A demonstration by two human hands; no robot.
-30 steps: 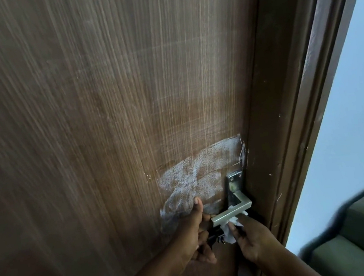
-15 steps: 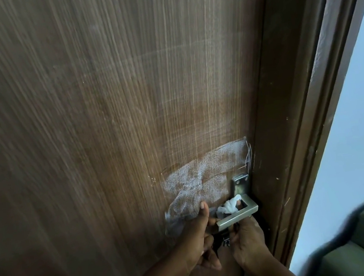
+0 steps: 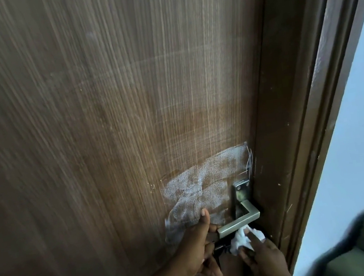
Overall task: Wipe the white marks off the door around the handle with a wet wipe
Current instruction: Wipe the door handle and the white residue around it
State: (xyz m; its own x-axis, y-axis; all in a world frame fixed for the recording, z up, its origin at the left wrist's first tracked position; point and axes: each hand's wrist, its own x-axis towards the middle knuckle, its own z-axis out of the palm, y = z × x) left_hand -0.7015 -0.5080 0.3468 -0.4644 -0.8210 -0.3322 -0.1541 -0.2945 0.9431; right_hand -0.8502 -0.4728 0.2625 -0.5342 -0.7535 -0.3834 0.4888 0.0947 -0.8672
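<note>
In the head view, low and right of centre in the frame, the right hand [image 3: 265, 259] pinched a crumpled wet wipe [image 3: 244, 240] against the door [image 3: 105, 124] just under the metal handle [image 3: 240, 221]. The left hand [image 3: 196, 240] curled loosely around the handle's free end, thumb up on the wood. The wipe looked soft, light and limp, best bunched under the fingertips so it would not slide. White marks [image 3: 197, 189] spread left of and above the handle. The wood-grain surface looked smooth; a pale wall [image 3: 361, 137] showed at right past the door frame [image 3: 308, 121].
</note>
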